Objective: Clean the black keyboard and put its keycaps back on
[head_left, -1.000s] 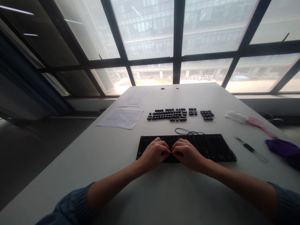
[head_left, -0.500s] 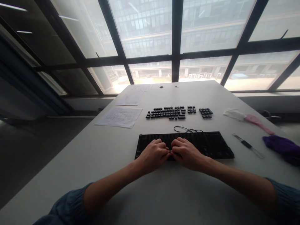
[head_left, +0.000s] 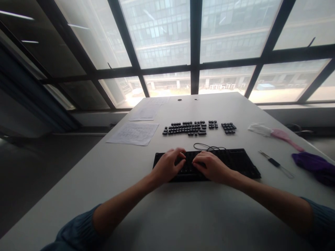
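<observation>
A black keyboard (head_left: 232, 162) lies on the white table in front of me, with many of its keycaps off. My left hand (head_left: 167, 165) is over its left half, thumb and fingers curved and apart with a gap between them. Just to the right, my right hand (head_left: 211, 166) rests over the middle of the keyboard. Its thumb and fingertips are drawn together; whether a small piece sits between them I cannot make out. Behind the keyboard, loose black keycaps (head_left: 185, 129) stand in rows and groups.
The keyboard's black cable (head_left: 206, 146) loops behind it. On the right are a wire keycap puller (head_left: 274, 163), a pink-handled brush (head_left: 285, 135) and a purple cloth (head_left: 315, 165). Written paper sheets (head_left: 133, 133) lie on the left of the white table (head_left: 104, 184). Windows stand beyond.
My hands, whose fingertips met at the keyboard's middle, have drawn apart slightly. The left thumb and fingers have spread. The keyboard's front edge has shifted a little, and the view has tilted slightly.
</observation>
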`<state>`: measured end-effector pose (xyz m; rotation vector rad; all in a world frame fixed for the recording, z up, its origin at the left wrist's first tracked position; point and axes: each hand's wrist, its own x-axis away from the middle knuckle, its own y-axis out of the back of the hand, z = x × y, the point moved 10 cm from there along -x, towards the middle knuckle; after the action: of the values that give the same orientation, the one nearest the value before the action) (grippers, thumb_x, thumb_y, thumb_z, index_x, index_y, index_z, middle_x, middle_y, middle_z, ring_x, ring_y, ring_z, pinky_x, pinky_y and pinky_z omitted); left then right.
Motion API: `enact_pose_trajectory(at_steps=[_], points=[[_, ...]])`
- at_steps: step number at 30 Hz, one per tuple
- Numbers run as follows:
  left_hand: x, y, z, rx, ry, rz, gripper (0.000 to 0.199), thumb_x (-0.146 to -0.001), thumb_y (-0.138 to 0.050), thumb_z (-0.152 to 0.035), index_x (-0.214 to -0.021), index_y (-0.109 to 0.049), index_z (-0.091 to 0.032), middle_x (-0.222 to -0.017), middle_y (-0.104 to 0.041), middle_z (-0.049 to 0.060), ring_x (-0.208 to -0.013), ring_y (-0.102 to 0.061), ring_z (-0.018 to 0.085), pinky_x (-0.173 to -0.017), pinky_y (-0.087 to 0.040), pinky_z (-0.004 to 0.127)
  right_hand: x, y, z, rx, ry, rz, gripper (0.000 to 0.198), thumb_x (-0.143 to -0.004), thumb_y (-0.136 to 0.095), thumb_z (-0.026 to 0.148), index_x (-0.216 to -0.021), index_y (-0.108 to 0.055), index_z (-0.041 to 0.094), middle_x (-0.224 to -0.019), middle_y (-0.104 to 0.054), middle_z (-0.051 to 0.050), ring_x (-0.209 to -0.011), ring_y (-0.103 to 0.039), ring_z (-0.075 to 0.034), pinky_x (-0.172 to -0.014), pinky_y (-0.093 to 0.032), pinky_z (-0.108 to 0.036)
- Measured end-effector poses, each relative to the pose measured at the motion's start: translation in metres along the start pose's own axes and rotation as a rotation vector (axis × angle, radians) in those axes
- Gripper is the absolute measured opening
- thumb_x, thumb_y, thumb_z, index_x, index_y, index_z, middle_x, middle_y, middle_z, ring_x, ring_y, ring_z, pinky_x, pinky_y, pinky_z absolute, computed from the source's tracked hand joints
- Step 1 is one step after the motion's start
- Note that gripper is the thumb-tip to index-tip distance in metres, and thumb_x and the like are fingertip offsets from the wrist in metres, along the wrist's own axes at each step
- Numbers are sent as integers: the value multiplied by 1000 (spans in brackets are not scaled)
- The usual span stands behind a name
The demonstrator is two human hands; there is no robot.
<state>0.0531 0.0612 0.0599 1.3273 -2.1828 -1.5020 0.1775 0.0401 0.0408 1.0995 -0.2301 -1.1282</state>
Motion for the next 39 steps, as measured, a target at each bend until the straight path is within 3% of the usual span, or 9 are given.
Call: enact_pose_trajectory(at_steps=[4,8,11,16,24,29,34,39], points=[[-62,19,32,-32,32,-132,36,-85,-70,-19,-118,-55,-22,-102,-76,1,-89,-63,20,-82,-48,32,-42,31,-60,99,-195,-130,11,-90,-64,20,-94,-73,20,-89,-74,-5,-84,-64,-20,-77,-45,-30],[-119,-3,63,-185,91,-75,40,-83,-73,-17,-120,-58,-21,-100,-77,4,-103,-63,24,-90,-47,35,-89,32,-107,334,-274,-103,13,-90,-63,18,-96,-74,18,-95,-75,-8,-96,-64,-23,-80,-43,-30],[-142,-22,77,-248,93,-30,44,-80,-75,-16,-121,-61,-22,-97,-77,5,-108,-62,27,-92,-47,37,-111,20,-121,406,-250,-63,12,-88,-67,18,-96,-75,18,-97,-75,-9,-102,-62,-25,-86,-41,-31],[-155,-39,86,-279,58,-1,44,-79,-77,-17,-120,-64,-25,-98,-76,5,-111,-61,29,-98,-45,39,-123,4,-127,439,-204,-10,10,-88,-66,19,-89,-76,17,-97,-75,-12,-103,-59,-27,-88,-37,-34],[-156,-51,86,-255,62,3,27,-80,-72,-14,-106,-69,-22,-92,-75,7,-106,-63,29,-96,-46,39,-130,-5,-121,451,-168,28,19,-91,-58,13,-87,-76,14,-94,-75,-14,-101,-59,-27,-88,-35,-36],[-149,-28,78,-173,102,-23,40,-76,-74,-13,-113,-64,-22,-88,-77,0,-96,-67,23,-91,-48,32,-117,13,-105,421,-165,-24,18,-90,-61,13,-85,-77,16,-95,-75,-11,-101,-59,-26,-89,-36,-36],[-97,1,41,90,88,0,39,-74,-79,-23,-110,-63,-21,-86,-77,-2,-75,-65,16,-74,-48,26,-57,39,-65,69,-92,-158,6,-85,-71,17,-83,-76,20,-87,-74,-5,-90,-61,-22,-85,-43,-34],[-35,-13,-2,281,123,145,29,-72,-79,-18,-98,-68,-20,-88,-77,-2,-76,-66,15,-72,-47,25,9,22,-36,-212,-107,-82,7,-82,-74,15,-84,-76,21,-88,-74,-4,-88,-64,-21,-83,-48,-35]])
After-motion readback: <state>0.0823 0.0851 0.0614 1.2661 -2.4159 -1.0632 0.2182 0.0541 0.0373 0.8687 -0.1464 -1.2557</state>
